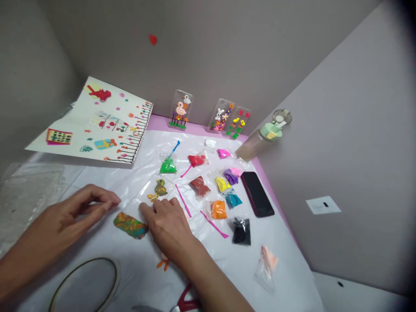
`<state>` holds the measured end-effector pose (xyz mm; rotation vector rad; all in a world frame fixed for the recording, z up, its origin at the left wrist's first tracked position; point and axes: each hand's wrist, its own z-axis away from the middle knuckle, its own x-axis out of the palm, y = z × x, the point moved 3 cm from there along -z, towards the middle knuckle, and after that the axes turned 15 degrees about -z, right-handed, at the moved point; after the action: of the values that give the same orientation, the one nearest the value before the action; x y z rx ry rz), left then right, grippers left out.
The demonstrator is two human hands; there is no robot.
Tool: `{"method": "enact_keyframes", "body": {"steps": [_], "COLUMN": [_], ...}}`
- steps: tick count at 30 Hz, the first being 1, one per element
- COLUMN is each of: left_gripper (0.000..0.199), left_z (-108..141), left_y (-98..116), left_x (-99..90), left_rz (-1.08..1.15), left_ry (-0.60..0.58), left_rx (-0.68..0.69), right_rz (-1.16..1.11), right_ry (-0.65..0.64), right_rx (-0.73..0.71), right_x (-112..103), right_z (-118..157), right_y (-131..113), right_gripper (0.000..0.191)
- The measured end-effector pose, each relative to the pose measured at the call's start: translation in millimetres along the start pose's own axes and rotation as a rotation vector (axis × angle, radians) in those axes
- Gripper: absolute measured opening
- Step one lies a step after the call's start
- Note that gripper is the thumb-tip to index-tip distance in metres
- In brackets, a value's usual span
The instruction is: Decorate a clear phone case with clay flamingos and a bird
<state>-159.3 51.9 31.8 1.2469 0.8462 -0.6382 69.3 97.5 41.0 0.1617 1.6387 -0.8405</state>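
My left hand (86, 212) hovers at the left, thumb and fingers pinched together; whatever is between them is too small to make out. My right hand (167, 223) rests over a clear sheet, fingers curled down with their tips hidden. A flattened, multicoloured clay piece (130, 225) lies between the hands, next to my right thumb. Just beyond my right hand, a green and brown clay bird (160, 188) with yellow feet sits on the clear sheet. Orange clay pieces (163, 262) show partly beneath my right wrist.
Bags of clay, such as green (168, 165), brown (200, 186) and black (241, 232), lie beyond and right. Pink tools (183, 200), a phone (257, 193) and a bottle (256, 143) are nearby. Red-handled scissors (188, 300) and a hoop (113, 277) lie near the front.
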Motion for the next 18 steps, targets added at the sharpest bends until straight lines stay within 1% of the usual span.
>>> {"method": "enact_keyframes", "body": {"steps": [1, 3, 4, 5, 7, 9, 11, 14, 16, 17, 18], "left_gripper": [0.035, 0.035, 0.038, 0.041, 0.046, 0.046, 0.041, 0.035, 0.031, 0.028, 0.025], "left_z": [6, 14, 15, 16, 15, 14, 15, 25, 37, 45, 54], "left_y": [2, 12, 16, 19, 25, 27, 27, 21, 21, 23, 26], "left_x": [5.5, 19.4, 24.3, 29.2, 32.4, 27.8, 16.8, -1.9, -6.6, -5.3, -2.7], "left_rz": [0.016, 0.013, 0.0, -0.018, -0.033, -0.025, -0.004, 0.055, 0.102, 0.125, 0.165], "left_ry": [-0.04, -0.153, -0.145, -0.165, -0.144, -0.122, -0.102, -0.037, -0.018, -0.028, -0.019], "left_rx": [0.044, 0.206, 0.237, 0.267, 0.295, 0.301, 0.279, 0.177, 0.182, 0.223, 0.262], "right_rz": [0.006, 0.014, 0.016, 0.017, 0.015, 0.016, 0.005, -0.034, -0.075, -0.118, -0.188], "right_ry": [-0.006, -0.016, -0.018, -0.021, -0.03, -0.037, -0.049, -0.06, -0.041, -0.025, -0.003], "right_rx": [-0.001, 0.006, 0.013, 0.02, 0.028, 0.04, 0.056, 0.087, 0.103, 0.103, 0.088], "right_x": [0, 0, 0, 1, 2, 1, -2, -14, -27, -34, -40], "right_z": [0, 0, 0, -1, -2, -5, -8, -5, 4, 11, 20], "right_y": [-1, -4, -4, -5, -7, -7, -6, -7, -16, -24, -34], "right_gripper": [0.013, 0.017, 0.018, 0.018, 0.016, 0.015, 0.015, 0.015, 0.014, 0.015, 0.022]}}
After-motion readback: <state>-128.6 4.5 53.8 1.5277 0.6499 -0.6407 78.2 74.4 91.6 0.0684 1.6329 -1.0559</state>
